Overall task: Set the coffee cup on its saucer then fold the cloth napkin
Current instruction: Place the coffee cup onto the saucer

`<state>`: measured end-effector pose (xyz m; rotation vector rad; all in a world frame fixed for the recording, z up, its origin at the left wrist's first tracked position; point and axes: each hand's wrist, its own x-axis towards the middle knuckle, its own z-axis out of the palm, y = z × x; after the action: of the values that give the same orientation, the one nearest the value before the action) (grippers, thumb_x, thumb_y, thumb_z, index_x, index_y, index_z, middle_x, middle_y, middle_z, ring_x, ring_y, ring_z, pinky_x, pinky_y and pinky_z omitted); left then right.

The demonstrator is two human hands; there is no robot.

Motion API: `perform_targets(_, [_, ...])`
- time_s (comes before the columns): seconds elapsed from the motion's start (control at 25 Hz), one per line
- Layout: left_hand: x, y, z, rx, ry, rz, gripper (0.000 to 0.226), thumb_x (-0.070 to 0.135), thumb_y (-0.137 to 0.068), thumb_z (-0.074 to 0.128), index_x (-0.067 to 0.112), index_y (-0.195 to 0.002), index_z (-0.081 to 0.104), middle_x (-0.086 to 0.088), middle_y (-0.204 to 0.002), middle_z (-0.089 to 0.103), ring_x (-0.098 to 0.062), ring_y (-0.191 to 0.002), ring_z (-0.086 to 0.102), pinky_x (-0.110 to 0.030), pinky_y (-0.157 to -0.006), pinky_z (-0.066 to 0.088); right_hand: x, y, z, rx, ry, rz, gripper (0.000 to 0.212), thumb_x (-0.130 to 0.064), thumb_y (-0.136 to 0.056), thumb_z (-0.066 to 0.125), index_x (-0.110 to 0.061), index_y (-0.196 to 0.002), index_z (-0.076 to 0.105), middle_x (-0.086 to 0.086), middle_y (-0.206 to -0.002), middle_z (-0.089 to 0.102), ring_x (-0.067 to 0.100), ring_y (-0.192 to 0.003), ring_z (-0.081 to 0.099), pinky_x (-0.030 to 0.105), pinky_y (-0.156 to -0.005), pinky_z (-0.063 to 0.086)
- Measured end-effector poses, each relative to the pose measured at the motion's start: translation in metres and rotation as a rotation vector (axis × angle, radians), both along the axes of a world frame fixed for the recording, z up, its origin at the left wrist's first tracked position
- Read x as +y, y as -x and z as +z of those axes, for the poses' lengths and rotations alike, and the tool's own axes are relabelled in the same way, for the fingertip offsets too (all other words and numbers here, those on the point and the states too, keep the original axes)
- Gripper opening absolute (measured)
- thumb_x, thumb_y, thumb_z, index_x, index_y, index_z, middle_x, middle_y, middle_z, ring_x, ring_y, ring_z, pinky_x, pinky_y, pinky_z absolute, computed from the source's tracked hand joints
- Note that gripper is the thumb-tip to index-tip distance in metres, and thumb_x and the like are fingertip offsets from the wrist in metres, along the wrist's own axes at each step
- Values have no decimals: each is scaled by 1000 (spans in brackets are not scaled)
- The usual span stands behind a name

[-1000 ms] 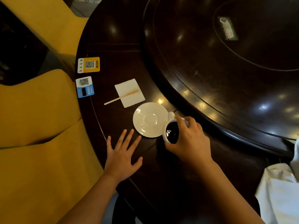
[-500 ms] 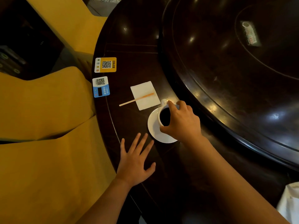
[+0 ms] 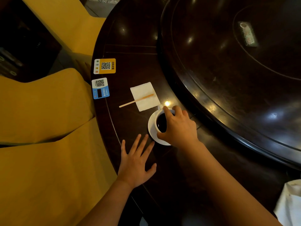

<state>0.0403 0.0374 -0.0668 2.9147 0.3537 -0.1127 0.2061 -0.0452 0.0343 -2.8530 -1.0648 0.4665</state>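
Note:
A white coffee cup [image 3: 160, 122] full of dark coffee stands on its white saucer [image 3: 152, 133] on the dark round table [image 3: 140, 51]. My right hand [image 3: 179, 128] grips the cup from above, fingers curled over its rim and far side. My left hand [image 3: 136, 162] rests flat on the table just in front of the saucer, fingers spread. A white cloth napkin [image 3: 290, 204] lies crumpled at the table's lower right edge, partly out of frame.
A small white paper napkin [image 3: 144, 91] with a wooden stirrer [image 3: 136, 100] on it lies just behind the saucer. Two QR code cards [image 3: 104, 66] [image 3: 100, 88] sit near the table's left edge. A raised turntable [image 3: 236, 62] fills the right. Yellow chairs [image 3: 45, 128] stand left.
My right hand carried the cup leftward from beside the saucer and lowered it onto the saucer. My left hand stayed flat on the table.

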Motion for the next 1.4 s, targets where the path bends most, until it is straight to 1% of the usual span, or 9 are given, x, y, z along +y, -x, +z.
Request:
perform_targets(0.24, [-2, 0, -2, 28, -29, -12, 69, 60, -85, 37, 25, -143, 31, -6, -153, 27, -26, -142, 15, -63, -107, 9, -4, 4, 1, 17, -15, 1, 91, -53, -75, 65, -23, -145, 15, 8, -141, 31, 28, -126, 33, 37, -86, 47])
perform_targets(0.44, [-2, 6, -2, 30, -25, 4, 69, 60, -88, 32, 27, -147, 19, -5, -155, 21, -26, -143, 14, -60, -108, 10, -3, 5, 1, 9, -9, 5, 92, -53, -74, 66, -21, -145, 16, 9, -141, 31, 28, -125, 34, 37, -84, 48])
perform_targets(0.8, [-4, 5, 4, 88, -20, -13, 68, 60, -88, 30, 25, -146, 22, -5, -155, 21, -27, -142, 14, -61, -108, 15, -4, 5, -2, 8, -15, 5, 91, -52, -73, 66, -24, -144, 16, 8, -145, 28, 29, -128, 31, 40, -84, 48])
perform_targets(0.92, [-3, 2, 12, 177, -1, -21, 69, 60, -87, 26, 26, -147, 19, -5, -155, 19, -26, -143, 10, -60, -106, 16, -6, 3, -3, 40, -9, 23, 95, -54, -73, 66, -28, -145, 10, 9, -151, 18, 32, -135, 22, 45, -92, 44])
perform_targets(1.04, [-7, -4, 30, 213, 56, 28, 68, 58, -89, 22, 26, -149, 11, -2, -158, 7, -19, -143, -4, -50, -113, 7, -16, 7, 5, 98, -41, 9, 100, -58, -73, 64, -29, -147, 4, 10, -155, 6, 33, -141, 6, 53, -104, 31])
perform_targets(1.12, [-17, -1, 47, 100, 147, 106, 58, 46, -93, 37, 17, -143, 35, -5, -149, 36, -19, -139, 27, -41, -111, 22, -34, 16, 16, 59, -109, -45, 86, -56, -79, 59, -26, -146, 14, 12, -153, 17, 31, -139, 16, 50, -103, 31])
perform_targets(1.2, [-40, 5, 64, -120, 170, 60, 40, 37, -88, 45, 13, -116, 61, -1, -111, 65, -17, -105, 60, -34, -92, 42, -64, 30, 27, -40, -175, -98, 62, -46, -85, 55, -20, -137, 35, 11, -137, 41, 28, -124, 39, 41, -93, 39])
perform_targets(1.28, [-69, 6, 74, -236, 208, -27, 29, 33, -84, 45, 15, -97, 64, 4, -87, 65, -14, -81, 62, -31, -76, 46, -99, 47, 34, -119, -187, -111, 38, -38, -87, 54, -15, -117, 52, 9, -116, 55, 27, -104, 52, 36, -79, 42])
perform_targets(1.4, [-121, -9, 90, -248, 236, -128, 23, 29, -81, 47, 13, -91, 62, 2, -83, 62, -16, -76, 59, -32, -70, 46, -160, 70, 40, -193, -185, -208, 19, -28, -78, 64, -11, -86, 61, 9, -86, 60, 27, -77, 59, 31, -59, 37])
